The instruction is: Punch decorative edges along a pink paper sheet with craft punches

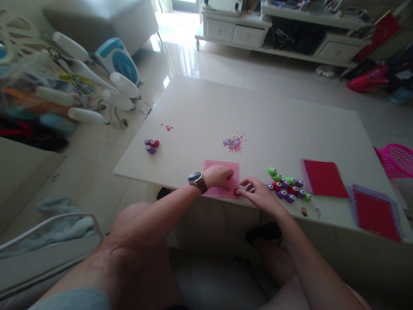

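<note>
A pink card with small holes punched along its edges lies at the table's near edge. My left hand, a watch on its wrist, presses on the card with curled fingers. At the card's lower right corner is a small red craft punch with an eye on it. My right hand pinches this punch between thumb and fingertips. To the right of that hand sits a group of purple, green and red craft punches. Punched paper bits lie in a pile beyond the card.
More punches and a few red bits are on the white table's left side. Red and blue card stacks and punched sheets lie at the right. A pink basket stands beyond the right edge.
</note>
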Demonstrator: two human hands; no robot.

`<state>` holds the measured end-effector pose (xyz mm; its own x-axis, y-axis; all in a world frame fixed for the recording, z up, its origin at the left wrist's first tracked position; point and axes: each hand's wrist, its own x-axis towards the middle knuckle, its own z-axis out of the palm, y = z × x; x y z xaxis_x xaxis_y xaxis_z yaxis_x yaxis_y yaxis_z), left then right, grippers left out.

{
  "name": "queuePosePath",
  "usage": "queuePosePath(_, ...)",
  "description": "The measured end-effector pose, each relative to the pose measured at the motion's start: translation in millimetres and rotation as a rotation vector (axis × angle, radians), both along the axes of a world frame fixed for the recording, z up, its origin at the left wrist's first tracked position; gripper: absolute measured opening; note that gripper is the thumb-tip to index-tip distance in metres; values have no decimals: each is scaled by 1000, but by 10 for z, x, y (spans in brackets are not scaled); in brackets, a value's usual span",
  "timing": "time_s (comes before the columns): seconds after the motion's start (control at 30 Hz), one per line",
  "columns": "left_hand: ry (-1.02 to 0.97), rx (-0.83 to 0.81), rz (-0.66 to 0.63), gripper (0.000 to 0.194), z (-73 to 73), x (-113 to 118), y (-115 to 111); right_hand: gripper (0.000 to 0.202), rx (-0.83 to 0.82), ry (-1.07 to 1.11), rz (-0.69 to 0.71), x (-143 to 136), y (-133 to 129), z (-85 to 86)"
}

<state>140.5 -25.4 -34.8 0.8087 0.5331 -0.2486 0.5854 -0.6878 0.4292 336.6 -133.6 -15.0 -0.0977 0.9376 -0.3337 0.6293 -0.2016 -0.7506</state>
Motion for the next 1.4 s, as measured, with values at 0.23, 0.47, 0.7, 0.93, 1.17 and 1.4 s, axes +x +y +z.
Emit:
queuePosePath(0.23,16,4,-12,29,34,7,-2,26,-113,5,-52,-25,5,0)
queuePosePath(0.47,1,3,-2,28,9,12,3,22,-152,-13,-43,-14,5,104)
queuePosePath(0.7,-9,-4,2,28,17,12,0,25,-146,-42,-20,81,26,80)
queuePosePath(0.93,-2,-11,14,30,43,6,-11,23,-148,-24,-13,67,29,86)
queuePosePath(1.17,-7,-8,8,26,52,11,-18,18,-135,-7,-27,-14,26,58)
queuePosePath(1.4,7,-12,7,29,39,14,-12,16,-98,29,-10,-43,30,14)
